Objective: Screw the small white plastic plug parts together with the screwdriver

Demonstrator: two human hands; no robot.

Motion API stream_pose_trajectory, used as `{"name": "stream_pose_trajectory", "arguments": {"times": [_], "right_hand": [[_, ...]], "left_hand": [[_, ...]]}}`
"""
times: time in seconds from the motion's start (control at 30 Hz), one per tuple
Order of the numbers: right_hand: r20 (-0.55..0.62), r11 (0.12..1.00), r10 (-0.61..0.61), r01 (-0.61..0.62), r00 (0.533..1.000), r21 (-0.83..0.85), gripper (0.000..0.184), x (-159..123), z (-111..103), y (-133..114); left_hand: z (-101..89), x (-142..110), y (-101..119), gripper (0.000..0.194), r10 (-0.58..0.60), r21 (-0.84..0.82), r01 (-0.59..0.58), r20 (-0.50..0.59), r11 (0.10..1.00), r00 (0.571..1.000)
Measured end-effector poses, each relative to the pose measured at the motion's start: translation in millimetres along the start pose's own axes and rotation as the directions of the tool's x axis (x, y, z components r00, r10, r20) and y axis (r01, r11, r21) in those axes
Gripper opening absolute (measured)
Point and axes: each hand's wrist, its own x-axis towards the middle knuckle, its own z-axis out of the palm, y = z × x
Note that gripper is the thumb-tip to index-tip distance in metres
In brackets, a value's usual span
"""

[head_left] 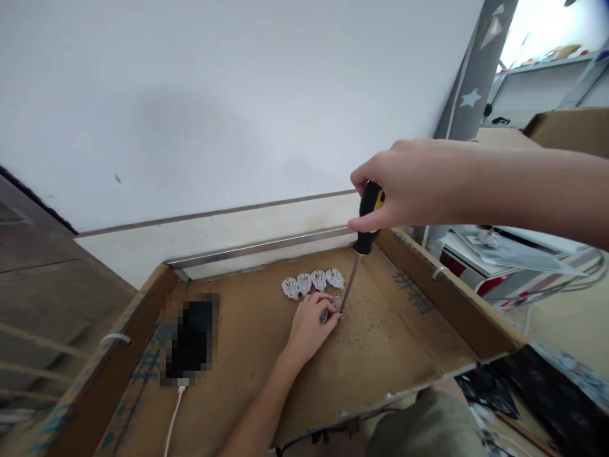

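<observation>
Right hand (404, 184) clamped on screwdriver (365, 235) held near upright, tip down at small plug part (332, 309) pinned by left hand (311, 320) fingers to cardboard tray (428, 317) floor, apparently for steadiness; four white plugs (311, 282) lined just behind.

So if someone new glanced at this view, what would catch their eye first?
Probably the right hand held high at the centre right, gripping a black and yellow screwdriver that points down into the cardboard tray. Its tip meets a small part pinned by the left hand on the tray floor. Just behind stands a row of four white plugs, and a pixelated dark object with a white cable lies at the left.
</observation>
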Motion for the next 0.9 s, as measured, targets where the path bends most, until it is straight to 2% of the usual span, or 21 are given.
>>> {"name": "stream_pose_trajectory", "arguments": {"times": [0.13,0.2,0.3,0.4,0.6,0.73,0.83,0.9], "right_hand": [[0.068,1.0,-0.029,0.029,0.997,0.007,0.055,3.1,-0.6,4.4],[0.15,0.994,-0.089,0.079,0.985,0.071,0.051,1.0,-7.6,2.2],[0.245,0.986,-0.113,0.079,0.963,0.144,0.04,-2.4,-19.5,-5.0],[0.182,0.993,-0.084,0.066,0.98,0.102,0.04,-2.1,-20.5,-6.1],[0.048,0.985,-0.148,0.143,0.988,0.099,0.052,4.8,3.8,9.2],[0.043,0.982,-0.164,0.159,0.986,0.102,0.048,-1.6,0.8,8.9],[0.129,0.984,-0.092,0.07,0.987,0.166,0.033,-10.7,-7.9,22.8],[0.093,0.979,-0.008,-0.011,0.996,0.201,0.029,-18.6,-7.5,41.8]], "left_hand": [[-0.9,-0.9,2.1,0.004,-0.011,-0.005,0.011,0.001,1.0,1.0],[-0.9,-1.1,2.8,0.004,-0.011,-0.011,0.011,-0.005,1.0,1.0],[-0.2,-1.0,2.5,0.004,-0.011,-0.014,0.011,-0.008,1.0,1.0],[0.2,-0.2,1.3,0.004,-0.006,-0.014,0.006,0.001,1.0,1.0],[-0.5,0.3,0.0,0.005,0.013,-0.037,-0.013,-0.003,0.999,1.0],[1.1,-1.8,-0.7,0.005,0.015,-0.028,-0.015,-0.013,0.999,1.0],[3.2,-3.6,-1.9,0.004,0.03,-0.025,-0.031,-0.033,0.999,0.999],[4.0,-4.4,-2.3,0.003,0.037,-0.021,-0.037,-0.043,0.999,0.998]]}}
